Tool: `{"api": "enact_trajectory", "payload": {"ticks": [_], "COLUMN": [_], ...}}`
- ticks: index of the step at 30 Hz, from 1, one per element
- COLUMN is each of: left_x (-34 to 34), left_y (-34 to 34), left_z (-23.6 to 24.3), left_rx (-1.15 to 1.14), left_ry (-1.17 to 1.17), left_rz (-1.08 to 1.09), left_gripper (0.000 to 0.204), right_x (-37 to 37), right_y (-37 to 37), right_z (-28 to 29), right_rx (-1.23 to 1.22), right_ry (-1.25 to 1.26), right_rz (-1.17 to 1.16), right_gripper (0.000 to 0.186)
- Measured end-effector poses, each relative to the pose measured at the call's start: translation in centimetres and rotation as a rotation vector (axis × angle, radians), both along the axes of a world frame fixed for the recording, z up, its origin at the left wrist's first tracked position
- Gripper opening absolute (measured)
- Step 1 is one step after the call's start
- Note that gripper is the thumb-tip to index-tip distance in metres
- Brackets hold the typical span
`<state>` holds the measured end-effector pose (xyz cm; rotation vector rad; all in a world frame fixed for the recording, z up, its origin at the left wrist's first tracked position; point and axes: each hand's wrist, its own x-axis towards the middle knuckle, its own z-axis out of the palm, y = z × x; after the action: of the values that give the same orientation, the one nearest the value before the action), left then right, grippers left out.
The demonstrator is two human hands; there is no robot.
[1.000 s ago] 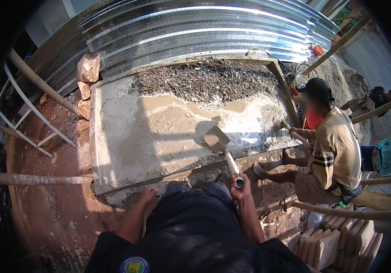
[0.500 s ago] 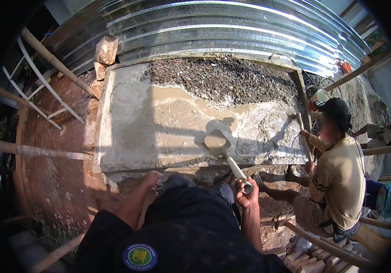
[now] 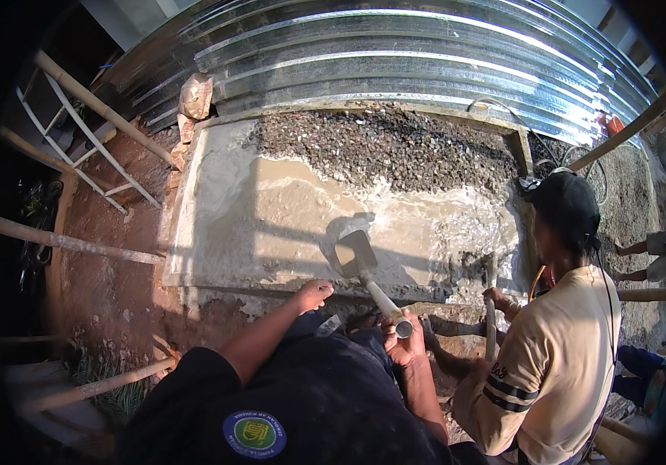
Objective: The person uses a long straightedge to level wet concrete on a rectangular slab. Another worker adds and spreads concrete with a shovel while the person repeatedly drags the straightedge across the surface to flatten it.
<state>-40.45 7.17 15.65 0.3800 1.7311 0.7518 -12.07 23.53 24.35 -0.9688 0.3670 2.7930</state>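
Note:
My right hand (image 3: pixel 406 341) is wrapped around the upper end of a pale, tube-like shovel handle (image 3: pixel 384 301). The shovel's squarish, cement-smeared blade (image 3: pixel 355 254) points away from me, over wet grey concrete (image 3: pixel 294 225); whether it touches the surface I cannot tell. Off to the left of the handle, my left hand (image 3: pixel 314 294) hovers near the slab's front edge, fingers curled in, with nothing visible in them. Dark gravel (image 3: pixel 379 147) lies along the slab's far side, bordered by the wet mix.
Close on my right, a co-worker (image 3: pixel 562 333) in a tan shirt grips a pale pole (image 3: pixel 491 310). Corrugated metal sheeting (image 3: pixel 395 58) stands behind the slab. Wooden poles (image 3: pixel 77 246) and a white ladder-like frame (image 3: pixel 85 143) are at left. Another person's legs (image 3: pixel 643 260) show far right.
My left hand has moved right and forward, toward the shovel handle. The shovel has shifted slightly left and nearer me. The co-worker has come closer and now stands taller in view.

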Motion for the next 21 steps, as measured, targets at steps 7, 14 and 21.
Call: {"api": "enact_trajectory", "payload": {"ticks": [7,14,21], "left_x": [6.8,7.6,5.5], "left_y": [6.2,7.7,8.5], "left_z": [-0.3,1.0,1.6], "left_rx": [-0.04,-0.077,-0.106], "left_ry": [-0.093,-0.24,-0.127], "left_rz": [-0.107,-0.035,-0.123], "left_gripper": [0.041,0.052,0.052], "right_x": [1.8,2.7,1.7], "right_y": [1.5,3.1,3.9], "right_z": [-0.7,-0.3,0.1], "right_rx": [0.023,-0.011,-0.044], "right_ry": [0.008,0.038,0.044], "right_rz": [0.029,0.019,-0.007], "right_gripper": [0.053,0.052,0.052]}}
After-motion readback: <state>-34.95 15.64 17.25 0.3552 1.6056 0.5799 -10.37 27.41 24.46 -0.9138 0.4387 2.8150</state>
